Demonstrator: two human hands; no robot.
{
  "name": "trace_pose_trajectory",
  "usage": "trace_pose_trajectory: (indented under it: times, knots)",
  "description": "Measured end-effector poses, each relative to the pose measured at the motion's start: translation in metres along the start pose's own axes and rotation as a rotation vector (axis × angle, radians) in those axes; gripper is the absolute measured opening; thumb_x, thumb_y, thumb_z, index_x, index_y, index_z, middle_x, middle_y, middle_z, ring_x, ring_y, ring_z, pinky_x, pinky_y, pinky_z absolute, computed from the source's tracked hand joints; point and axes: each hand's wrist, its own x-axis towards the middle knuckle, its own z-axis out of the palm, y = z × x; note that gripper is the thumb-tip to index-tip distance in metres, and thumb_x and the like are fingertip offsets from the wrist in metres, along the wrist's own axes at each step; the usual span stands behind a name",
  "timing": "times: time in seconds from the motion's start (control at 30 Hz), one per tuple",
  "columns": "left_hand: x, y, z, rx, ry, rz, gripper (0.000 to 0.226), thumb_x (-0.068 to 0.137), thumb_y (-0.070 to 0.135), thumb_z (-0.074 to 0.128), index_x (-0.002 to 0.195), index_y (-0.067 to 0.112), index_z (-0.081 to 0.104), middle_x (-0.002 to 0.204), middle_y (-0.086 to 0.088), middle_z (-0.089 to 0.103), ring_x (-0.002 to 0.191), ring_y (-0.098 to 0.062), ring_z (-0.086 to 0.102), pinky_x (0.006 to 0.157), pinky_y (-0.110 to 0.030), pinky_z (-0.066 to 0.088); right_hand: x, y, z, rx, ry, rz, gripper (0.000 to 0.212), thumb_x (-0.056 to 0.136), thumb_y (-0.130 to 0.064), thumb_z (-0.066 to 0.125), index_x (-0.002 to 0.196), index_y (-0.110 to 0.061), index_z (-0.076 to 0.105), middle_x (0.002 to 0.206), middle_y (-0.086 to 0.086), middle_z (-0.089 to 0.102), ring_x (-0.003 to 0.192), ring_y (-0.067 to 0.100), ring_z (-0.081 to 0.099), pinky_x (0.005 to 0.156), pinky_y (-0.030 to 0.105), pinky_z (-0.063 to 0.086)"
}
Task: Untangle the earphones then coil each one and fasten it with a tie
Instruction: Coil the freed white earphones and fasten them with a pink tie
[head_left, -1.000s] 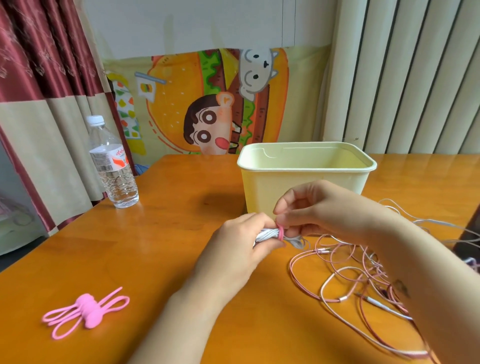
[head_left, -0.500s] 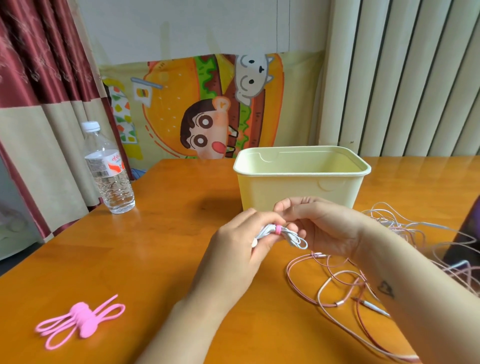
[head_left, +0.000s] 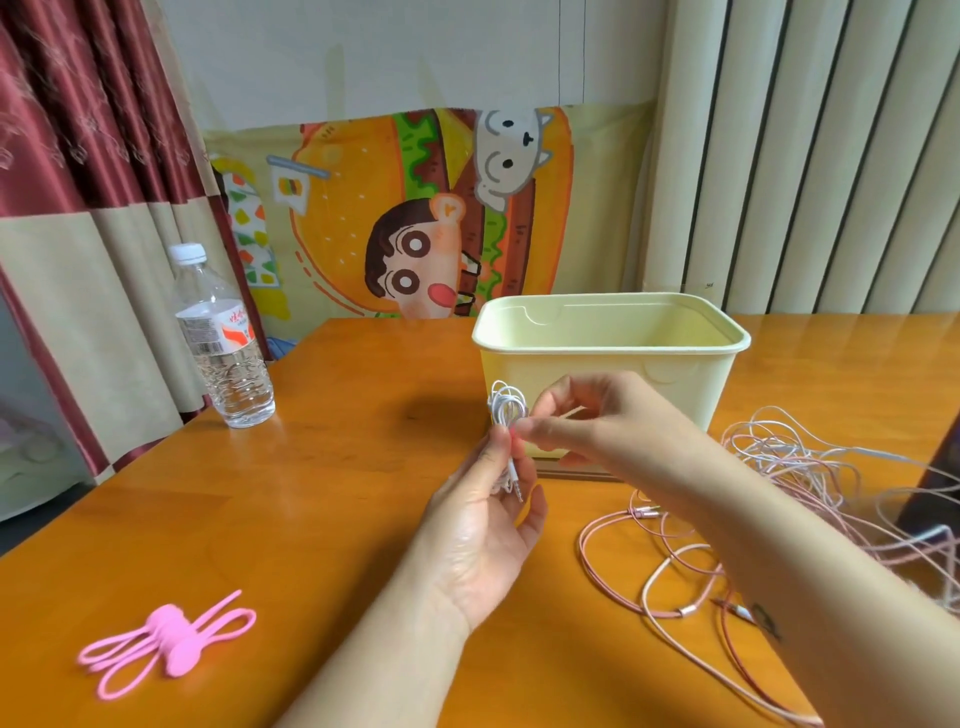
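lying nearest, front left: pink ties (head_left: 166, 642), bundled, on orange table (head_left: 311, 493). left hand (head_left: 483, 525): fingers curled round white coiled earphone (head_left: 506, 408), held upright above the table, plug hanging down. right hand (head_left: 587, 421): thumb and forefinger pinching the coil's waist. tangled pink earphones (head_left: 727, 519): loose on table, right. cream tub (head_left: 613, 353) behind hands; water bottle (head_left: 223, 338) far left.

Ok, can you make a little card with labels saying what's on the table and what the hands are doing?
Left hand: holds the white earphone coil upright
Right hand: pinches the coil's middle
Tangle: pink earphones loose on the table, right side
Spare ties: pink ties, near left
Bin: cream bin behind the hands
Bottle: water bottle, far left
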Motion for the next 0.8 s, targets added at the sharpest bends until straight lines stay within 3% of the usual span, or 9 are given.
trace_pose_trajectory:
  times: [0.1, 0.27, 0.4, 0.53, 0.67, 0.8]
  knots:
    - [0.001, 0.001, -0.002, -0.029, -0.022, -0.009, 0.033, 0.072, 0.028, 0.067, 0.104, 0.021, 0.067, 0.075, 0.010, 0.062, 0.064, -0.001, 0.057, 0.068, -0.021, 0.043, -0.001, 0.002, 0.002, -0.013, 0.021, -0.028, 0.017, 0.072, -0.030, 0.079, 0.070, -0.019, 0.066, 0.069, -0.005, 0.067, 0.065, 0.007, 0.062, 0.072, 0.034, 0.056]
    - [-0.001, -0.001, 0.000, -0.018, -0.072, -0.022, 0.049, 0.077, 0.028, 0.062, 0.125, 0.018, 0.061, 0.084, 0.011, 0.069, 0.068, -0.001, 0.052, 0.069, -0.019, 0.043, -0.003, 0.001, 0.002, -0.017, -0.051, -0.066, 0.026, 0.075, -0.032, 0.076, 0.076, -0.009, 0.065, 0.068, 0.004, 0.072, 0.062, 0.006, 0.061, 0.064, 0.018, 0.050]
    - [-0.001, -0.002, 0.000, -0.008, -0.076, -0.011, 0.037, 0.075, 0.028, 0.064, 0.111, 0.020, 0.066, 0.082, 0.010, 0.069, 0.070, -0.002, 0.051, 0.072, -0.021, 0.041, -0.002, 0.004, 0.001, 0.029, -0.079, -0.081, 0.017, 0.079, -0.019, 0.074, 0.079, -0.005, 0.065, 0.073, 0.013, 0.072, 0.063, 0.010, 0.064, 0.065, 0.021, 0.053]
    - [0.000, -0.004, -0.001, 0.035, -0.057, -0.006, 0.032, 0.075, 0.028, 0.066, 0.106, 0.021, 0.069, 0.077, 0.010, 0.064, 0.073, -0.004, 0.053, 0.071, -0.023, 0.041, -0.001, 0.007, -0.005, -0.057, -0.056, -0.074, 0.007, 0.079, -0.020, 0.075, 0.078, -0.014, 0.072, 0.077, 0.002, 0.074, 0.068, 0.005, 0.065, 0.070, 0.023, 0.054]
    - [0.003, 0.003, -0.005, 0.239, -0.070, 0.054, 0.024, 0.071, 0.029, 0.067, 0.094, 0.022, 0.070, 0.067, 0.006, 0.058, 0.071, -0.007, 0.053, 0.074, -0.027, 0.041, -0.002, 0.004, -0.006, -0.140, 0.000, -0.144, 0.007, 0.081, -0.021, 0.073, 0.074, -0.021, 0.072, 0.074, -0.002, 0.074, 0.069, 0.006, 0.068, 0.070, 0.025, 0.054]
    - [0.005, 0.013, -0.008, 0.390, -0.121, 0.141, 0.018, 0.080, 0.018, 0.060, 0.097, 0.012, 0.064, 0.071, -0.004, 0.057, 0.066, -0.014, 0.054, 0.068, -0.028, 0.039, -0.003, 0.002, -0.005, -0.176, -0.030, -0.184, 0.010, 0.083, -0.016, 0.071, 0.074, -0.021, 0.070, 0.073, 0.000, 0.073, 0.068, 0.010, 0.069, 0.067, 0.022, 0.054]
